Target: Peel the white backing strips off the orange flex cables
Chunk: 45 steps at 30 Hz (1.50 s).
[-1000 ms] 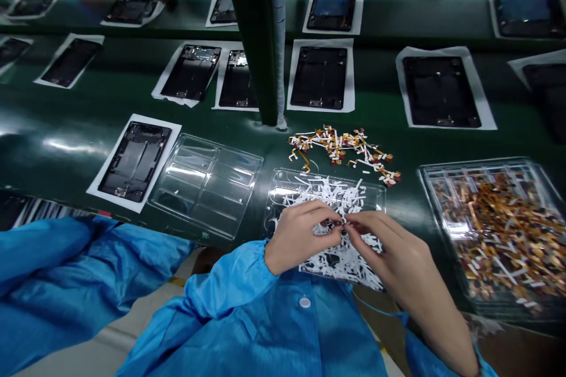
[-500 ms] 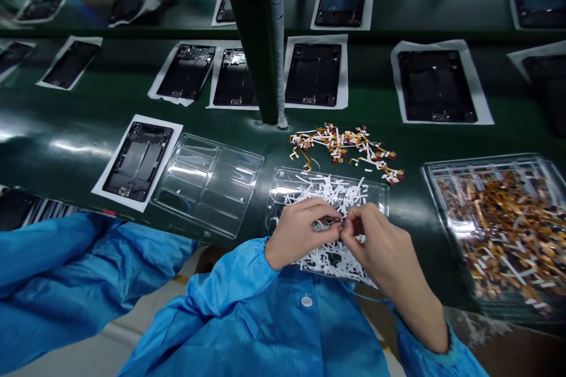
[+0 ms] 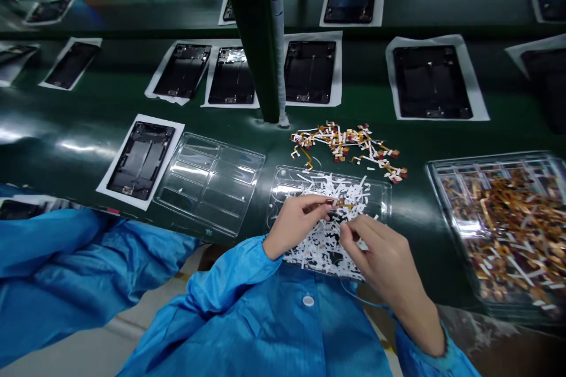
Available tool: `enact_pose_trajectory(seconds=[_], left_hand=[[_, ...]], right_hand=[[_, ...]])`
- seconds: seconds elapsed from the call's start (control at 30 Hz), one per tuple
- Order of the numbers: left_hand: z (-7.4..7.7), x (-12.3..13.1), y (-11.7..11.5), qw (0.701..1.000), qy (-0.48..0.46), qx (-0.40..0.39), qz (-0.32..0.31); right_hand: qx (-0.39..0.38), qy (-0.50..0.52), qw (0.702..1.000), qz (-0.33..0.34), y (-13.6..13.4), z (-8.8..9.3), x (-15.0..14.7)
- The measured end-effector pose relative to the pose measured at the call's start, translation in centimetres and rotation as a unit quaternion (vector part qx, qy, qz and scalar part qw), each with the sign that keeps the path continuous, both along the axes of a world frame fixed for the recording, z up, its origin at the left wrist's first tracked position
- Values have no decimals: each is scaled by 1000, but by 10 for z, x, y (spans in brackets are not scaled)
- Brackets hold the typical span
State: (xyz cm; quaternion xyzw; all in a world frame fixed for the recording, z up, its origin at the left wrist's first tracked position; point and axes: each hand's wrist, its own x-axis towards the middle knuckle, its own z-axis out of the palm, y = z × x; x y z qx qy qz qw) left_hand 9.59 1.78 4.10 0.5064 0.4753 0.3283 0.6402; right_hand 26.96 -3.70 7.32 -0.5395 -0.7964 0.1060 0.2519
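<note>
My left hand (image 3: 300, 219) pinches a small orange flex cable (image 3: 345, 205) between thumb and fingertips, its strip pointing right. Just below and to the right, my right hand (image 3: 384, 254) has thumb and forefinger pressed together; whatever they may hold is too small to make out. Beneath both hands, white paper strips (image 3: 319, 250) are heaped on a transparent plastic tray (image 3: 381, 193). A loose pile of orange flex cables with white strips (image 3: 340, 140) lies on the green surface beyond that tray.
On the right stands a transparent tray (image 3: 448, 230) full of flex cables (image 3: 508, 212). Left of my hands lie a transparent compartment tray (image 3: 207, 185) and a dark tablet housing (image 3: 141, 160). A green post (image 3: 252, 29) rises ahead. A co-worker's blue sleeve (image 3: 57, 283) is at left.
My hands have drawn apart slightly, and the flex cable now shows in my left fingers. A co-worker's hand at the upper left has gone from view.
</note>
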Motion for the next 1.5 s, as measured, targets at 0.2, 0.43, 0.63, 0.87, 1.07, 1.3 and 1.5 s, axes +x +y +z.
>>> enact_pose_trajectory(seconds=[0.2, 0.43, 0.63, 0.87, 1.07, 1.3, 1.5], left_hand=[[9, -9, -1, 998, -21, -59, -4], [19, -17, -4, 999, 45, 7, -11], [21, -17, -8, 998, 64, 21, -13], [55, -98, 1, 989, 97, 106, 44], [21, -243, 10, 919, 292, 57, 260], [-6, -269, -2, 807, 468, 163, 321], [7, -213, -25, 835, 373, 228, 335]], right_hand=[[96, -96, 990, 35, 3, 0, 6], [137, -148, 979, 42, 9, -3, -1], [96, -122, 987, -35, 16, -6, -16], [-62, -33, 997, -37, 11, 5, 38], [-77, -78, 991, -73, 50, -24, 103], [-73, -108, 989, -70, 126, -56, 90], [-99, -91, 990, -49, 143, -47, 94]])
